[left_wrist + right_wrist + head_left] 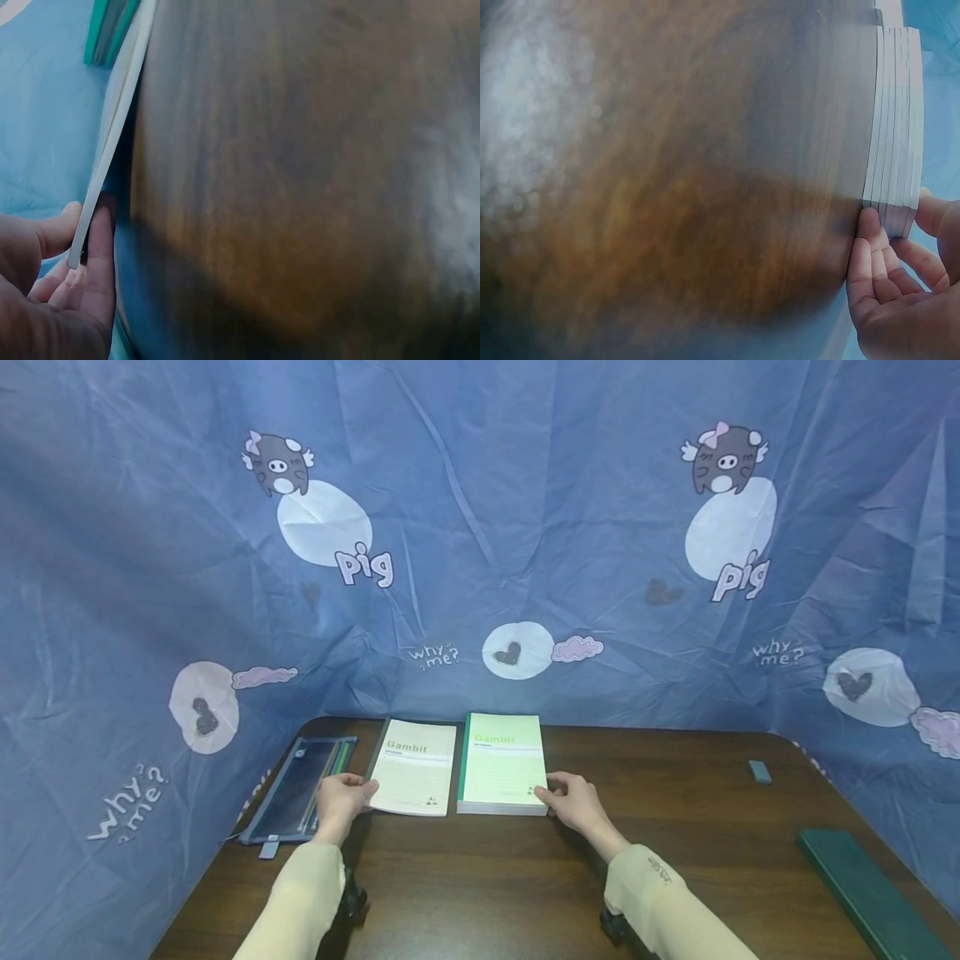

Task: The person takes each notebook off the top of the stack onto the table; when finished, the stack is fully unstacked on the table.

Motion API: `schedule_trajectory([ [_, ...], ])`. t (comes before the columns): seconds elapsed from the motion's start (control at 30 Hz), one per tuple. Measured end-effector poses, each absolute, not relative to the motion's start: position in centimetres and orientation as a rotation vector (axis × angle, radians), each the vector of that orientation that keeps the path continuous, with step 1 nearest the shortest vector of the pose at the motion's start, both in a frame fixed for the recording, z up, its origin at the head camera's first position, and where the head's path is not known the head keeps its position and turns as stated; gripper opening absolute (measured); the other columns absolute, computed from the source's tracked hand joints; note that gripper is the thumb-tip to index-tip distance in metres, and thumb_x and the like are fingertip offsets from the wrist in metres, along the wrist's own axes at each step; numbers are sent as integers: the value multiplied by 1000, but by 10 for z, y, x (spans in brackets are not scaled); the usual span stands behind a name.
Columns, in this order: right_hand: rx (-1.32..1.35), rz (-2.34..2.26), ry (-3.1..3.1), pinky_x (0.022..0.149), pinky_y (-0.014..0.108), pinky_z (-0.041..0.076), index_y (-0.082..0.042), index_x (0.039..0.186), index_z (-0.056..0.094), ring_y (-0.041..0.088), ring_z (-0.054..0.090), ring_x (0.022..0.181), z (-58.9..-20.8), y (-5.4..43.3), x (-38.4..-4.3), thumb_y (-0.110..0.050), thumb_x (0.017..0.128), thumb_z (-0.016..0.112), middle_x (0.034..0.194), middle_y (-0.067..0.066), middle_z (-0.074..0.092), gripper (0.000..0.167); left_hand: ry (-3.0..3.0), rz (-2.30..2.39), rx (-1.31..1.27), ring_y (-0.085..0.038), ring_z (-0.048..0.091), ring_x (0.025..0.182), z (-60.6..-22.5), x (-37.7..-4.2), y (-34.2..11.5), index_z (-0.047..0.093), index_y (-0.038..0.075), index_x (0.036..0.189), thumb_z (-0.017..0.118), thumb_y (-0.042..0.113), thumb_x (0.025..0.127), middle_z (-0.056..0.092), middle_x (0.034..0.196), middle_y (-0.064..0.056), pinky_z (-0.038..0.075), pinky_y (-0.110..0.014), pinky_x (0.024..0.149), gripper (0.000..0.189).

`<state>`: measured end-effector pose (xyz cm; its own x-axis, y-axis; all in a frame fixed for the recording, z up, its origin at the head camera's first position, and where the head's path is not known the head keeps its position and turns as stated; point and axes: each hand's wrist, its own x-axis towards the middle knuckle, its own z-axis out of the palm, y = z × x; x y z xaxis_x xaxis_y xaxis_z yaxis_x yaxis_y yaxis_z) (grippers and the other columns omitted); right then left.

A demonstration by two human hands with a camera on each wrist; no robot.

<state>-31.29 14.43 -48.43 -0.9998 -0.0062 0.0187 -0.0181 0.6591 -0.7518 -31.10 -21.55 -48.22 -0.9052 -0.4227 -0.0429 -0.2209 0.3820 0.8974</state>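
Note:
A cream notebook (413, 770) with a dark spine and "Gambit" on its cover is pinched at its lower left corner by my left hand (343, 799). The left wrist view shows this thin notebook (112, 142) between thumb and fingers, its near edge raised off the table. Just right of it lies a stack of green-spined notebooks (502, 760). My right hand (576, 800) holds the stack's lower right corner, thumb on the top cover. In the right wrist view, several page blocks (892, 120) show one on another, with the fingers (871, 259) curled at the corner.
A blue-edged zip pouch (281, 785) with pens or pencils lies left of the left hand. On the right are a small blue-grey block (759, 772) and a long dark green case (873, 889). A blue patterned curtain (465, 527) hangs behind the brown table (465, 893).

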Motion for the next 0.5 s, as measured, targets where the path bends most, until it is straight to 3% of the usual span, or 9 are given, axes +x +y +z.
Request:
schedule_trajectory([
  [0.27, 24, 1288, -2846, 55, 27, 42, 3, 131, 60, 15, 60, 61, -485, 145, -314, -23, 95, 69, 71, 4, 64, 45, -2607, -1183, 514, -48, 62, 100, -476, -305, -212, 67, -14, 106, 72, 14, 85, 67, 104, -32, 48, -56, 88, 36],
  [0.5, 37, 1286, -2844, 54, 27, 41, 3, 131, 60, 15, 59, 60, -486, 144, -312, -22, 95, 69, 71, 4, 63, 45, -2631, -1099, 530, -48, 62, 100, -473, -303, -209, 68, -14, 102, 72, 4, 79, 67, 103, -32, 47, -57, 88, 30],
])
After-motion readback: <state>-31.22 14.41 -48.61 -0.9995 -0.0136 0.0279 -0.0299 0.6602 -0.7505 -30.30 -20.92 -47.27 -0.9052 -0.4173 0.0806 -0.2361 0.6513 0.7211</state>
